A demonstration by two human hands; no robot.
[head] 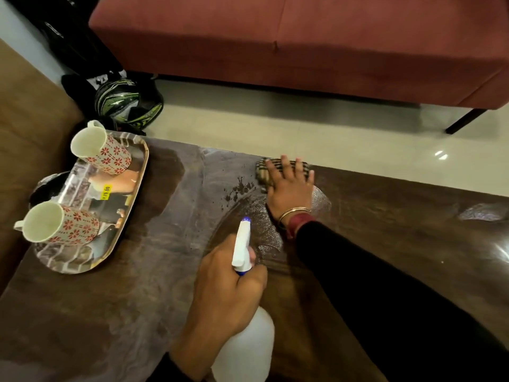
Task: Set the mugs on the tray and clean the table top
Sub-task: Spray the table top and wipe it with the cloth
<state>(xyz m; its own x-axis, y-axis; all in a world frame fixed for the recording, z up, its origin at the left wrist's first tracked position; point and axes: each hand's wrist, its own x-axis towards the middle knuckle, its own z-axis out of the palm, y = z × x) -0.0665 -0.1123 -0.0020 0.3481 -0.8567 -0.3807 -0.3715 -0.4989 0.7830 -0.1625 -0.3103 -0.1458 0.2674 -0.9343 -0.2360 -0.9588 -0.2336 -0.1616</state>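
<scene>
Pressing flat with fingers spread, the right hand [289, 188] holds a checked cloth [281, 170] to the wet brown surface [385, 216] near its far edge. Left hand [228, 293] is wrapped around a white spray bottle [245, 326], nozzle pointing away. Two floral mugs [102, 153] [55, 223] stand on the shiny tray [110, 244] at the left end.

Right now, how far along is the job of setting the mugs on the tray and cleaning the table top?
Done: both mugs stand on the tray. In hand: the right hand presses a cloth on the table near its far edge, and the left hand holds a spray bottle. Left: dark specks beside the cloth and wet streaks need wiping.
</scene>
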